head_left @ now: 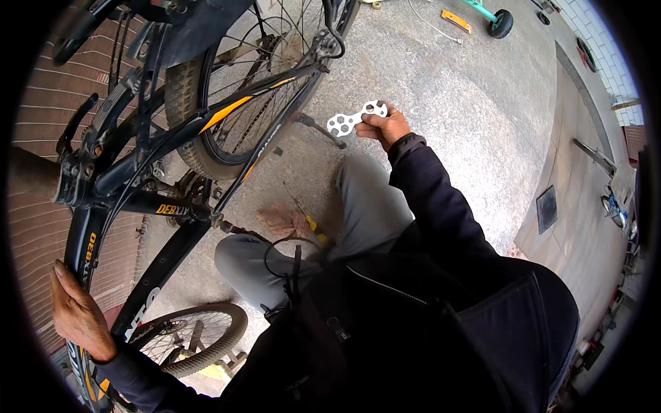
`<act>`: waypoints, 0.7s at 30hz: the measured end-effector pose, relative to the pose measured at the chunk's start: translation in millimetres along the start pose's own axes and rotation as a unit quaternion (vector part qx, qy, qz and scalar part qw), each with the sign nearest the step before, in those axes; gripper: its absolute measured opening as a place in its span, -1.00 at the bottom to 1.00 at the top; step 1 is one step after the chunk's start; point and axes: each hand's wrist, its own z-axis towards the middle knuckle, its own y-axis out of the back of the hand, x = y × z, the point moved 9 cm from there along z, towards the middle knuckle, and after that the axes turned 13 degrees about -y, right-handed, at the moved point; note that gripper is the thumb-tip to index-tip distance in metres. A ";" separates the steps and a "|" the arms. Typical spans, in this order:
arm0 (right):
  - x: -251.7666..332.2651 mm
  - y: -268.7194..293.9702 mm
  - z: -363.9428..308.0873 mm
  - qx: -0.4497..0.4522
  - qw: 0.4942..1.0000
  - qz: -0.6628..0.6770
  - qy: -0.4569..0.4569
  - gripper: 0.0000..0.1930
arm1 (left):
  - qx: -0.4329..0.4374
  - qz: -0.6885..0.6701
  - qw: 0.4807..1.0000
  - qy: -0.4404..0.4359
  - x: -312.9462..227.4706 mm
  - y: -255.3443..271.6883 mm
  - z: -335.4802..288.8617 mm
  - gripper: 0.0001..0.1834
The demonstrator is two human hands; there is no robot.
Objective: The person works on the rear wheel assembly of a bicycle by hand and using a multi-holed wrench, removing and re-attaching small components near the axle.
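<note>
Nearest item: one dark jacket point(413, 316) with zip, worn by the person; grey trousers point(375, 203) beyond it, knees bent.

Right hand point(385, 126): thumb and fingers closed on the right end of a flat, silvery multi-hole wrench point(357, 118), its other end extending left, held above the concrete floor point(447, 89).

Left hand point(79, 313): at near left, laid over a tube of the black bicycle frame point(162, 270), fingers close together; how firmly it closes cannot be told.

Bicycle frame: black with orange accents, occupying the left side. One wheel point(180, 103) with knobby tyre, far left, set within the frame; a second wheel point(237, 330), near left, right of the left hand.

Floor items: one yellow-handled screwdriver point(311, 223), left of the trousers' far knee; one orange box point(456, 21), far; one black wheel on a turquoise frame point(501, 24), far right; one dark square plate point(547, 210), right.
</note>
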 end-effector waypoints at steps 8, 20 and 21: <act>10.9 -11.1 9.8 0.111 0.989 0.081 -0.060 -0.66 | 0.024 0.031 0.998 -0.044 27.5 -20.1 -8.6 -0.52; 56.7 11.6 40.2 0.073 0.996 0.026 0.037 -0.64 | 0.042 0.010 0.999 -0.002 14.9 -5.5 -3.3 -0.49; 65.2 15.7 45.0 0.069 0.996 0.027 0.055 -0.63 | 0.045 0.005 0.999 0.003 14.3 -5.2 -3.2 -0.48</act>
